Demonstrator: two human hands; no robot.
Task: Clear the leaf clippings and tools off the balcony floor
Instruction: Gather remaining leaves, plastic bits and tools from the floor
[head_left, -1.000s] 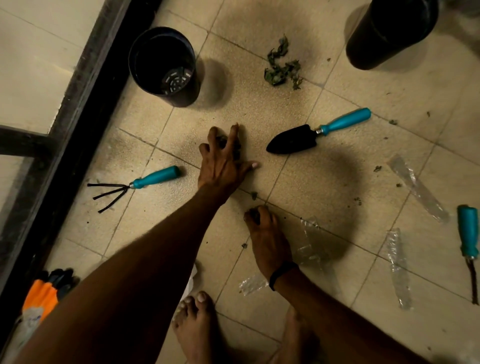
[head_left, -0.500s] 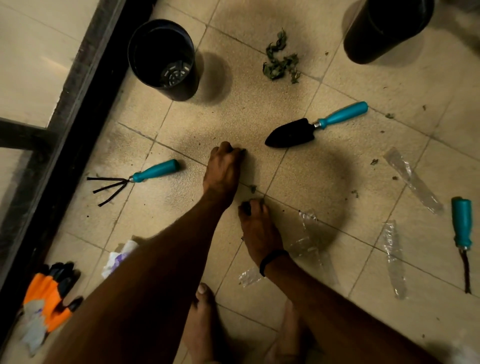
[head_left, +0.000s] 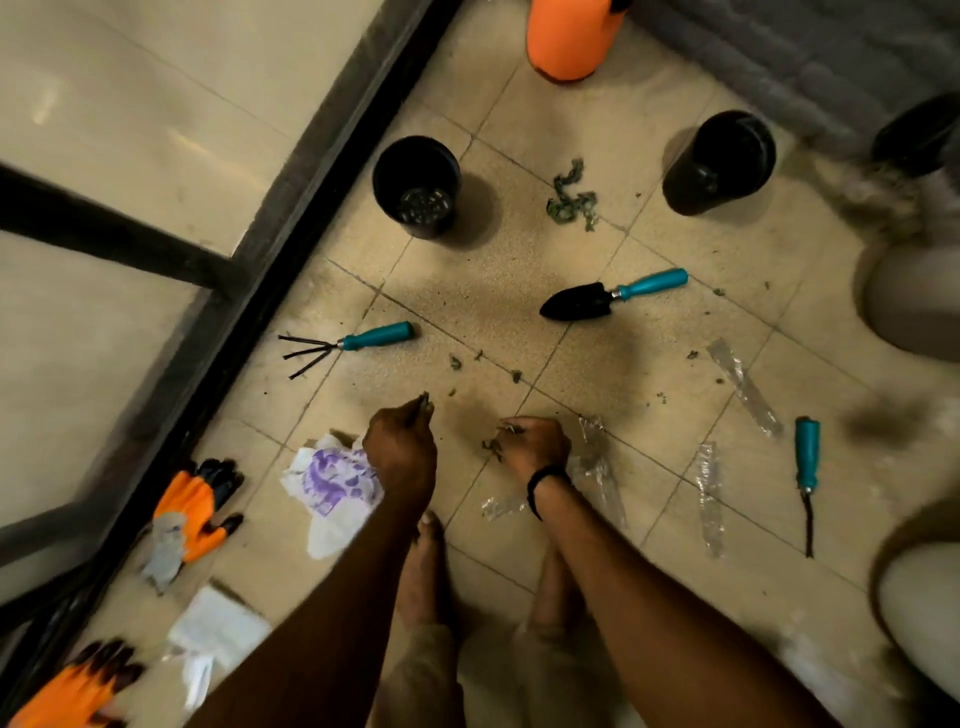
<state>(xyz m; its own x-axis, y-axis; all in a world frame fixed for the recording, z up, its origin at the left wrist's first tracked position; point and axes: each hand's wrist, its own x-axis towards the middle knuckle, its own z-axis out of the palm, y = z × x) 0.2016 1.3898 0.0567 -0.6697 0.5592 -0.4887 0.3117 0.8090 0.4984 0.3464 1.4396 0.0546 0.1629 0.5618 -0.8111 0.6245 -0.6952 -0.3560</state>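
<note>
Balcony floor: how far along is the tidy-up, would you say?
Early on. Nothing looks cleared away yet. In hand: the left hand and right hand each hold a few leaf scraps. Left to do: the leaf pile farther out, loose bits near the hands, and all three tools lying on the tiles: the trowel, the hand rake and a third teal-handled tool at the right.
</note>
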